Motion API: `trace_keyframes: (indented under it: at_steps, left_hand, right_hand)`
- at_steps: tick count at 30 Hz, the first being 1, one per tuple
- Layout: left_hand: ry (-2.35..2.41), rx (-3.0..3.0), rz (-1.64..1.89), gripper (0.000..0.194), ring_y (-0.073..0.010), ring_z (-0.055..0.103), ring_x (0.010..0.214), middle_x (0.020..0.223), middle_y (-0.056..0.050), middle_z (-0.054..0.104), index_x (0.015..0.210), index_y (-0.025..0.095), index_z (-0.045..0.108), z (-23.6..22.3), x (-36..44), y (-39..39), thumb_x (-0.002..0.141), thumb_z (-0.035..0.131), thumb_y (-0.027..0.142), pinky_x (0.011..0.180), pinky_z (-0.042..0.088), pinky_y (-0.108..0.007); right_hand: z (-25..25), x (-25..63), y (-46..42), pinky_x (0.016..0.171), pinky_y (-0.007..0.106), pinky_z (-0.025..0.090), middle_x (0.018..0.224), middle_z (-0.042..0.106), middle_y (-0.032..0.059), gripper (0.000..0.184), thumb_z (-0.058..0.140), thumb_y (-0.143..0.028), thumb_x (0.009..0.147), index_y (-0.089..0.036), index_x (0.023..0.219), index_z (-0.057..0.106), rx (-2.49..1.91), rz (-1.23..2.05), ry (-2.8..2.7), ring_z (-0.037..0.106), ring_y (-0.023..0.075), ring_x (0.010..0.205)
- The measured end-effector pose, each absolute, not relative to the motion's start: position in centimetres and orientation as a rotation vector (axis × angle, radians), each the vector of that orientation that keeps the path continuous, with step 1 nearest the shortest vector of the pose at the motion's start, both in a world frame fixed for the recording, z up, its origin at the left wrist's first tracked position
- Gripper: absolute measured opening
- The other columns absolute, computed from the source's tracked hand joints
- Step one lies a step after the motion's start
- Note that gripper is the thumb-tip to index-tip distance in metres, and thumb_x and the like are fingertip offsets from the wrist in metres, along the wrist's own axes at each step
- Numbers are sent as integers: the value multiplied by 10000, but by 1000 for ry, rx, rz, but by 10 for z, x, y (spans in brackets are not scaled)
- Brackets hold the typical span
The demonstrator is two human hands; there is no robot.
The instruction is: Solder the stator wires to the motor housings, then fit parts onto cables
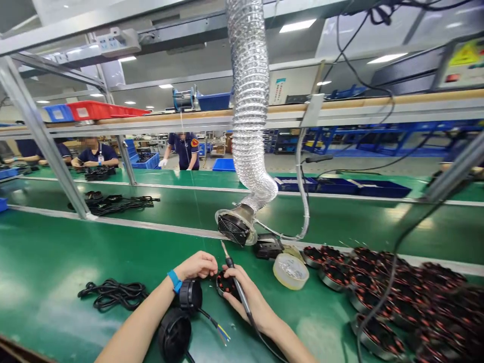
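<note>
My right hand (251,297) grips a soldering iron (240,292), its tip pointing up and away from me. The thumb and fingers of that hand also rest around a small motor stator (226,283) with red-orange windings. At the stator's far left edge is my left hand (198,265), fingers curled in a pinch; whatever it pinches is too small to make out. Just below the left wrist, with its blue band, stands a round black housing (190,295) beside a cable end with stripped coloured wires (221,330). A second black housing (174,333) sits nearer me.
A fume extractor (234,229) hangs from a silver duct ahead. To the right are a round container (291,271) and many stators (393,292) in a pile. A coiled black cable (115,294) lies left. A wire spool (184,100) sits on the shelf; co-workers sit and stand beyond.
</note>
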State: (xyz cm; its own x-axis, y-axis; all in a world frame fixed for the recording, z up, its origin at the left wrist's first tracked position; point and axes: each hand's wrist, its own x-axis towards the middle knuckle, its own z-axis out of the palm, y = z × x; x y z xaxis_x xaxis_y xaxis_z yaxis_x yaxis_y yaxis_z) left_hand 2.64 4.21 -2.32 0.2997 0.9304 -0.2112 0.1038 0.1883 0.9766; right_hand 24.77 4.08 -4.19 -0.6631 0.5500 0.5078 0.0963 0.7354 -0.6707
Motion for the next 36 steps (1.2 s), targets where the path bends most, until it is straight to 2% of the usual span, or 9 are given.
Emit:
trace_keyframes:
  at_steps: [6, 10, 13, 18, 23, 26, 29, 32, 36]
  left_hand:
    - [1138, 1223, 831, 480, -25, 196, 421, 578, 65, 450, 744, 130, 621, -18, 31, 39, 654, 731, 588, 430, 108, -230]
    - [1271, 1481, 739, 406, -78, 388, 541, 631, 32, 530, 709, 137, 609, -6, 26, 32, 675, 762, 512, 514, 270, -219]
    - [1279, 1631, 562, 382, -111, 422, 598, 623, 34, 529, 679, 149, 598, 4, 22, 31, 694, 736, 505, 580, 311, -237]
    - [1323, 1619, 557, 407, -97, 370, 531, 625, 9, 569, 695, 138, 654, 12, 23, 29, 733, 667, 544, 506, 235, -242]
    - [1200, 1190, 666, 450, -23, 157, 412, 615, 11, 576, 766, 110, 676, -3, 28, 38, 630, 765, 529, 435, 63, -251]
    - [1151, 1086, 718, 466, -8, 138, 408, 591, 23, 545, 737, 101, 667, -11, 33, 44, 557, 823, 501, 426, 44, -246]
    - [1182, 1111, 720, 495, -14, 134, 413, 618, 16, 564, 764, 102, 673, -11, 33, 42, 600, 787, 556, 427, 50, -248]
    - [1293, 1307, 632, 483, -41, 204, 422, 635, -6, 608, 762, 110, 692, -2, 28, 35, 681, 715, 586, 435, 98, -250]
    - [1259, 1552, 460, 327, -126, 477, 584, 656, -25, 662, 689, 144, 715, 8, 21, 27, 666, 752, 467, 545, 312, -235]
  right_hand:
    - [-42, 246, 40, 965, 356, 465, 1156, 527, 67, 398, 612, -93, 810, -258, 1144, 472, -479, 835, -2156, 571, 202, 1081]
    - [-43, 248, 41, 1008, 372, 432, 1209, 500, 85, 430, 629, -98, 814, -247, 1179, 457, -458, 832, -2129, 535, 207, 1158]
    - [-45, 251, 44, 1009, 380, 429, 1213, 495, 94, 437, 630, -104, 818, -245, 1188, 446, -487, 779, -2117, 514, 221, 1191]
    - [-47, 253, 44, 944, 356, 459, 1153, 506, 76, 428, 652, -137, 819, -246, 1182, 455, -554, 705, -2108, 546, 213, 1088]
    - [-45, 251, 44, 914, 338, 468, 1125, 515, 60, 389, 665, -151, 823, -251, 1150, 478, -564, 697, -2123, 559, 200, 1032]
    - [-43, 250, 44, 893, 327, 476, 1121, 516, 55, 386, 659, -135, 819, -252, 1142, 482, -554, 712, -2132, 566, 190, 995]
    - [-43, 251, 44, 897, 328, 474, 1118, 516, 56, 383, 658, -125, 819, -249, 1135, 482, -560, 723, -2111, 566, 190, 999]
    - [-45, 251, 43, 923, 336, 466, 1132, 512, 59, 378, 657, -128, 828, -252, 1136, 477, -572, 736, -2093, 561, 194, 1037]
    - [-46, 251, 43, 929, 345, 468, 1138, 510, 60, 398, 666, -133, 826, -256, 1151, 472, -582, 749, -2093, 560, 197, 1052]
